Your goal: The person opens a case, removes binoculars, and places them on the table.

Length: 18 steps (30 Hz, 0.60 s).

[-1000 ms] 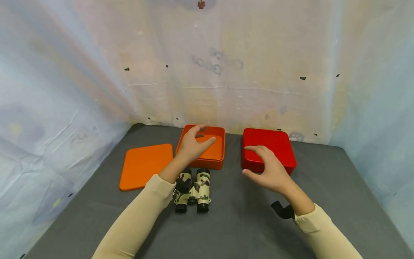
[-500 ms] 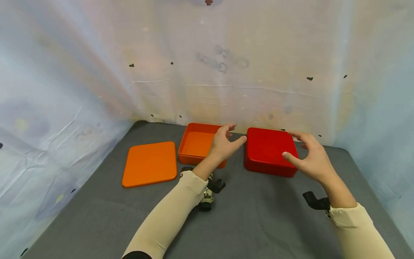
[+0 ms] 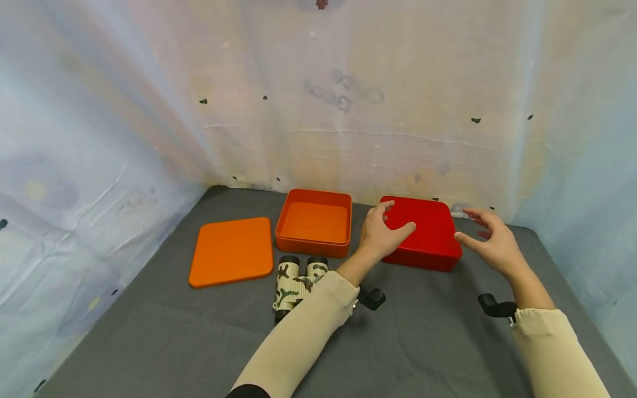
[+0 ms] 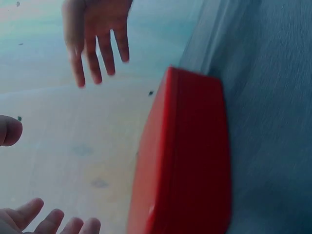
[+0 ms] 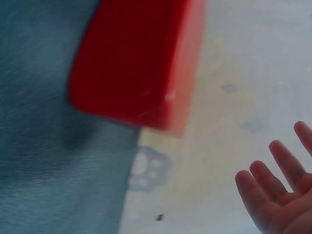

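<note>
A closed-looking red box (image 3: 423, 221) sits at the back right of the grey table. My left hand (image 3: 380, 235) is spread at its left side, overlapping the box's left part in the head view, thumb apart from the fingers. Off the box's right side, my right hand (image 3: 495, 246) is spread the same way, palm toward it. Neither hand holds anything. In the left wrist view the red box (image 4: 195, 151) shows its side wall, with fingertips at the lower left. The right wrist view shows a corner of the red box (image 5: 131, 68) apart from my right fingers (image 5: 253, 190).
An orange box (image 3: 318, 221) without its lid stands left of the red one. Its flat orange lid (image 3: 231, 251) lies further left. Camouflage binoculars (image 3: 287, 282) lie in front, partly hidden by my left sleeve. A patterned curtain (image 3: 348, 110) hangs along the table's back edge.
Both hands have moved right, the left from over the orange box to the red box's left side, the right from the red box's front to its right side. The boxes stay in place.
</note>
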### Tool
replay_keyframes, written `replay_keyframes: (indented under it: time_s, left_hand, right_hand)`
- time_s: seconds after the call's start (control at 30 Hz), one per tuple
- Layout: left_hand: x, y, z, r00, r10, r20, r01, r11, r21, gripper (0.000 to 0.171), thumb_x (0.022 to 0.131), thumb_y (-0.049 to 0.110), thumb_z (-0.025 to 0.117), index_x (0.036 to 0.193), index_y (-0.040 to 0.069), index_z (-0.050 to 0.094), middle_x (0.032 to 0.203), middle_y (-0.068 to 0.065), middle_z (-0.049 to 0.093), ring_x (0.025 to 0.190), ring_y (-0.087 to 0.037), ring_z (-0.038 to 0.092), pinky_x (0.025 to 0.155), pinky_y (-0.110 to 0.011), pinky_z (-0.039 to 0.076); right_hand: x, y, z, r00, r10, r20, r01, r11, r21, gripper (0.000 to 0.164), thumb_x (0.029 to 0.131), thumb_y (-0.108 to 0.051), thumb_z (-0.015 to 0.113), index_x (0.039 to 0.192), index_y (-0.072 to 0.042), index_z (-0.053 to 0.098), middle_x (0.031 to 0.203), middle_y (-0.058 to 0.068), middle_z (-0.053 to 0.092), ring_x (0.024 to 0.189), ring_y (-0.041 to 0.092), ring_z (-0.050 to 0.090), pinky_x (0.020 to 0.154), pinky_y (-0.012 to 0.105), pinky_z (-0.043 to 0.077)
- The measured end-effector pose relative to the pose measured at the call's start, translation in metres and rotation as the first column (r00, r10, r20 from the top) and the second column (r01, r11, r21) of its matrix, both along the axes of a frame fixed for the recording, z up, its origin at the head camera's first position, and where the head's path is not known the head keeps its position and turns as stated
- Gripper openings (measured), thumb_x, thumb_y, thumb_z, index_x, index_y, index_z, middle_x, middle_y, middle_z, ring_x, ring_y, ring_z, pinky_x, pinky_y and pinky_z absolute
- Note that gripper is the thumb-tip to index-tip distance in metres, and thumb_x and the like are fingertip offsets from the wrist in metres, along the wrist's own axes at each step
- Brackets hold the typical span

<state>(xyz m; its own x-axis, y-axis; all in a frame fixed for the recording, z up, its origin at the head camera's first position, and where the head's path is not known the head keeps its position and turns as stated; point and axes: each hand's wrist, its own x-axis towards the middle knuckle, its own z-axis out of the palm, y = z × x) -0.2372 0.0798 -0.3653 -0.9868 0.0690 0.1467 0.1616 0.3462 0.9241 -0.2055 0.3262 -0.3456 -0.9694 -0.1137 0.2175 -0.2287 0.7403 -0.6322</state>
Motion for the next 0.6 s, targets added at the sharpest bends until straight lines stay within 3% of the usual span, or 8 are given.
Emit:
replay_keyframes:
  time_s: [0.1,0.3,0.47,0.6]
  left_hand:
    - [0.001,0.010,-0.008,0.999,0.030,0.016,-0.030,0.999,-0.016,0.066,0.081,0.039,0.073,0.139,0.022,0.048,0.139,-0.002,0.049,0.119,-0.020,0.052,0.097,-0.037,0.048]
    - [-0.001,0.022,-0.031,0.990,0.138,0.035,-0.135,0.988,-0.071,0.073,0.077,0.040,0.075,0.141,0.021,0.045,0.144,-0.002,0.042,0.122,-0.019,0.049,0.102,-0.038,0.047]
    - [-0.006,0.027,-0.051,0.974,0.201,0.103,-0.197,0.979,-0.053,0.084,0.073,0.041,0.078,0.145,0.020,0.039,0.146,-0.002,0.039,0.124,-0.021,0.048,0.103,-0.039,0.046]
    - [-0.007,0.028,-0.062,0.967,0.204,0.156,-0.203,0.979,-0.017,0.092,0.070,0.038,0.081,0.147,0.017,0.034,0.145,-0.003,0.042,0.122,-0.023,0.049,0.102,-0.041,0.046]
  right_hand:
    - [-0.005,0.005,-0.011,0.998,-0.012,0.060,0.012,1.000,-0.001,0.071,0.092,-0.034,0.064,0.149,-0.006,0.032,0.148,0.028,0.031,0.130,0.048,0.033,0.099,0.066,0.034]
    - [-0.015,0.012,-0.032,0.981,-0.023,0.191,0.026,1.000,-0.013,0.083,0.091,-0.039,0.064,0.154,-0.007,0.021,0.153,0.032,0.019,0.133,0.055,0.030,0.102,0.067,0.033]
    - [-0.018,0.016,-0.044,0.963,-0.027,0.269,0.033,0.999,-0.018,0.089,0.091,-0.039,0.064,0.154,-0.003,0.013,0.153,0.035,0.016,0.132,0.058,0.030,0.104,0.067,0.032]
    - [-0.020,0.015,-0.051,0.951,-0.013,0.310,0.021,1.000,-0.022,0.095,0.089,-0.038,0.066,0.153,0.003,0.009,0.153,0.036,0.015,0.135,0.057,0.027,0.106,0.065,0.031]
